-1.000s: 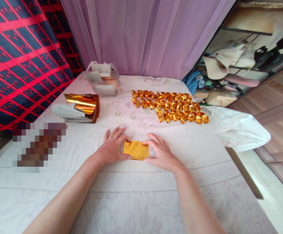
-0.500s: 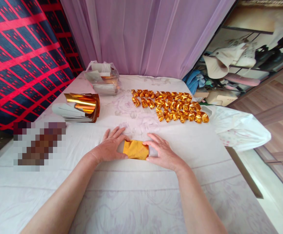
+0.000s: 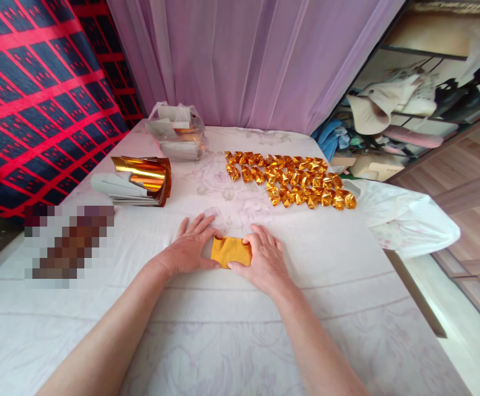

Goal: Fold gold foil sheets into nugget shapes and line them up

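Observation:
A folded piece of gold foil paper [image 3: 232,253] lies flat on the cloth-covered table in front of me, its long sides running left to right. At its left end, my left hand [image 3: 192,246] holds the corners between index finger and thumb, the other fingers stretched out on the cloth. My right hand [image 3: 267,254] grips the right end, its thumb lying over the near edge and its index finger at the far corner. Beyond my hands, several folded gold foil ingots [image 3: 293,177] stand in rows at the back right.
At the back left lies a curved stack of foil sheets [image 3: 141,184], with a clear plastic bag [image 3: 178,132] of more paper behind it. A blurred-out item [image 3: 69,245] lies on the left. A white plastic bag [image 3: 409,217] hangs at the right table edge, beside shelves [image 3: 413,110].
My right thumb has slid left along the near edge of the foil paper, and the right hand has turned inward with its fingers closer together. My left hand stays at the left end.

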### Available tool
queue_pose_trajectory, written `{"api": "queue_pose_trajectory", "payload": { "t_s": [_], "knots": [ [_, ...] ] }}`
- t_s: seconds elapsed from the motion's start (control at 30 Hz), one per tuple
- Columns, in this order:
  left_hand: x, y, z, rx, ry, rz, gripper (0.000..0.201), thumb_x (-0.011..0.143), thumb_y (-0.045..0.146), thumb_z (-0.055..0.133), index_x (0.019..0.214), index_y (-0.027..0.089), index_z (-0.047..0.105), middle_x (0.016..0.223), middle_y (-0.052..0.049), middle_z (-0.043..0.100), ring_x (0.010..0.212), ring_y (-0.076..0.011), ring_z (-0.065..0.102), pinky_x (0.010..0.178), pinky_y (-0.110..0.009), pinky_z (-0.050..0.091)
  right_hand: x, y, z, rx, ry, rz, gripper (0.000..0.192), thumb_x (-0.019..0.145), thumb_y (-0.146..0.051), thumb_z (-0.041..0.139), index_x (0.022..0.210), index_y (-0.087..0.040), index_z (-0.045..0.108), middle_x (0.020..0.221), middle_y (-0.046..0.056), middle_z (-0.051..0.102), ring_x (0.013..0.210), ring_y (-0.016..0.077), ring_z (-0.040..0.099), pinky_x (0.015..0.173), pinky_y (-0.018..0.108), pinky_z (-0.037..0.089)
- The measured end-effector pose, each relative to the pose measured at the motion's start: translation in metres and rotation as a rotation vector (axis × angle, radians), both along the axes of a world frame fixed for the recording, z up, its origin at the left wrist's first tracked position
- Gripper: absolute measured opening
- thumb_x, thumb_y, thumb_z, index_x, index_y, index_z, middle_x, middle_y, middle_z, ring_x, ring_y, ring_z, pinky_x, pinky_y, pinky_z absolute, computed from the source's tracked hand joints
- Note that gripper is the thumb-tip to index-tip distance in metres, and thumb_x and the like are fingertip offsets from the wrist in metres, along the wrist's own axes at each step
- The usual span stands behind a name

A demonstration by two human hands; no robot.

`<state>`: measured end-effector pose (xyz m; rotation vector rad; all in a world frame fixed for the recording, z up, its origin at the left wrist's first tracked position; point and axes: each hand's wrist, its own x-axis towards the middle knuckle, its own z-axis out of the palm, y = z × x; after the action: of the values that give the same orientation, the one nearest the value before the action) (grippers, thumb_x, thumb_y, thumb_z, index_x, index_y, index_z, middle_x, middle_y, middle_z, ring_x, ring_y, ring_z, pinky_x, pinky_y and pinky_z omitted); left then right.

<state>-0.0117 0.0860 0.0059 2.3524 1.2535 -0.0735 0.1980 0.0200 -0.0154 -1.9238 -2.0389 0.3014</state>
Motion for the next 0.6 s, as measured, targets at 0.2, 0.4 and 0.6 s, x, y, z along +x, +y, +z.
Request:
{"api": "queue_pose_trajectory", "payload": {
  "t_s": [0.2,0.4,0.6],
  "knots": [
    [0.0,0.001,0.0,-0.001,0.005,0.002,0.06,0.068,0.052,0.074,0.121,0.031,0.055,0.164,-0.005,0.017,0.151,-0.0324,0.004,0.117,-0.059,0.0,0.003,0.0,0.0,0.001,0.01,0.012,0.046,0.069,-0.047,0.074,0.103,-0.023,0.055,0.146,0.015,0.045,0.139,0.0306,0.034,0.107,0.051,0.029],
    [0.0,0.001,-0.001,0.008,-0.003,-0.007,0.06,0.068,0.053,0.074,0.12,0.031,0.055,0.163,-0.005,0.018,0.15,-0.0338,0.005,0.117,-0.06,0.001,0.002,0.0,0.003,-0.042,0.018,0.016,0.05,0.068,-0.049,0.076,0.106,-0.023,0.055,0.148,0.016,0.042,0.14,0.0313,0.033,0.107,0.051,0.028],
    [-0.001,0.002,-0.001,0.004,0.0,-0.011,0.061,0.068,0.053,0.074,0.121,0.031,0.055,0.164,-0.005,0.017,0.15,-0.0339,0.004,0.117,-0.06,0.0,0.017,0.001,0.009,-0.112,0.026,0.102,0.051,0.07,-0.043,0.077,0.112,-0.024,0.056,0.151,0.013,0.038,0.142,0.0282,0.031,0.109,0.048,0.028]
  ]
}}
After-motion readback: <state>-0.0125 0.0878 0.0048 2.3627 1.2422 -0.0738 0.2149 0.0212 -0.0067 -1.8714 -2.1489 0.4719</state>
